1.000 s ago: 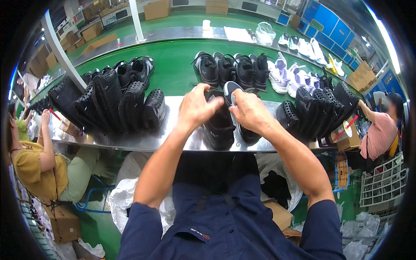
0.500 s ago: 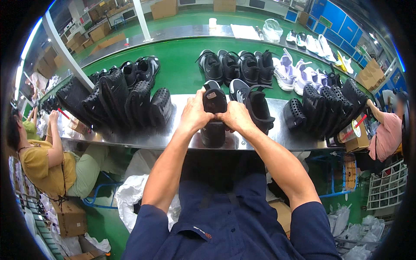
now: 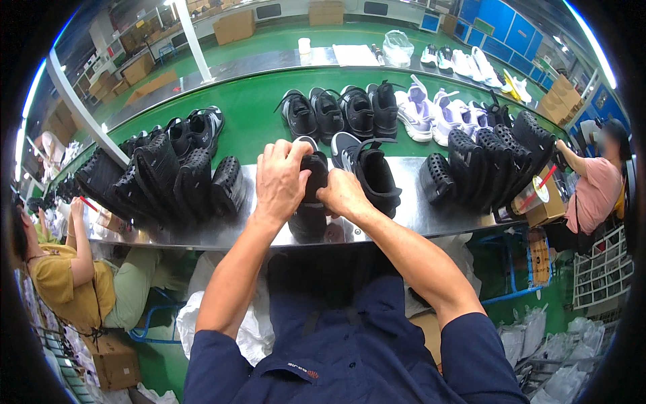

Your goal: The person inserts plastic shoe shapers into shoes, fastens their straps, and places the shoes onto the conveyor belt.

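A black shoe stands at the metal edge in front of me, toe pointing away, between both hands. My left hand is wrapped over its left side and toe, fingers curled on top. At the right side of its opening, my right hand is closed with thumb and fingers bent in; what the fingertips pinch is mostly hidden. Just right of it sits a second black shoe with a grey toe and an open collar, untouched. The hands cover much of the first shoe's upper.
Black perforated shoe-shaped pieces stand in rows left and right on the metal ledge. Beyond, black shoes and white-lilac shoes line the green belt. Co-workers sit left and right. A drink cup stands right.
My left hand has moved from the shoe's side up over its toe. My right hand has shifted to the right side of the opening. The whole view has shifted slightly.
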Action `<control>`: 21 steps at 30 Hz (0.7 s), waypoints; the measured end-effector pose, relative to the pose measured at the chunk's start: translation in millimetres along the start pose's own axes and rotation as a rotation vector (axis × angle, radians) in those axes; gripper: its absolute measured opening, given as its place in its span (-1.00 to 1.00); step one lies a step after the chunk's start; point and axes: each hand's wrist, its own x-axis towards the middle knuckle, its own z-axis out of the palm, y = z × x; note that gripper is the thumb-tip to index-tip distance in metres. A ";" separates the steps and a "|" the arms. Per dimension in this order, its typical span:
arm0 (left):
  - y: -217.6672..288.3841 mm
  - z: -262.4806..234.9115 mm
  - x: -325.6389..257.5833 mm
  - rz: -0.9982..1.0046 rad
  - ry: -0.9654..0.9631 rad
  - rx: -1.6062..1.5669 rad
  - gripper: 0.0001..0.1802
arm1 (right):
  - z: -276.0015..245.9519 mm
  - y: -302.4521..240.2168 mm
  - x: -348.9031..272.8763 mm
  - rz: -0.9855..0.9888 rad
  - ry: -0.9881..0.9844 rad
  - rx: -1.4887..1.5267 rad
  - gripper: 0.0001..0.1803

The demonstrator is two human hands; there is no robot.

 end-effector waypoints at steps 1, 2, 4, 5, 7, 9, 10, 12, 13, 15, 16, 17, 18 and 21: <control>-3.4 -2.7 0.0 0.004 0.003 0.001 -0.52 | 0.8 -1.3 0.1 -0.002 0.004 0.001 -0.67; -9.1 -6.5 -0.1 0.135 -0.045 0.059 -0.55 | 1.5 -3.3 0.4 -0.028 0.015 -0.012 -0.67; -15.9 -8.0 0.1 0.290 -0.110 0.181 -0.59 | 1.7 -4.8 2.0 -0.038 0.010 -0.026 -0.65; -15.1 -6.8 -0.6 0.289 -0.115 0.178 -0.59 | 1.6 -5.1 2.1 -0.041 0.007 -0.033 -0.64; 3.8 -20.2 4.7 0.209 -0.054 0.397 -0.59 | 2.8 -3.4 0.3 -0.059 0.019 -0.055 -0.64; 9.5 -23.0 7.9 0.157 -0.004 0.369 -0.66 | 2.9 -6.7 -4.1 -0.072 0.028 -0.072 -0.64; 2.9 -21.1 7.6 0.193 -0.087 0.410 -0.73 | 3.6 -8.9 -6.6 -0.079 0.030 -0.083 -0.65; -3.2 -15.3 6.7 0.276 -0.173 0.473 -0.93 | 5.3 -10.4 -8.9 -0.083 0.052 -0.071 -0.65; -5.5 -13.8 5.9 0.378 -0.195 0.424 -0.94 | 4.5 -10.7 -8.9 -0.089 0.072 -0.058 -0.65; -8.4 -9.0 3.4 0.595 -0.278 0.335 -0.93 | 2.1 -6.4 -3.6 -0.060 0.035 -0.035 -0.64; -9.9 -11.0 3.3 0.657 -0.318 0.311 -0.94 | 0.6 -4.0 -2.4 -0.074 -0.012 -0.008 -0.65; -13.3 -13.8 7.7 0.652 -0.394 0.309 -0.95 | 4.1 -4.4 -1.9 -0.107 0.006 -0.018 -0.67; -21.1 -14.0 7.9 0.606 -0.423 0.312 -0.95 | 9.1 -7.5 -3.0 -0.145 0.019 -0.028 -0.68; -28.5 -6.5 13.6 0.490 -0.544 0.354 -0.95 | 14.4 -24.2 -9.1 -0.181 -0.022 -0.021 -0.70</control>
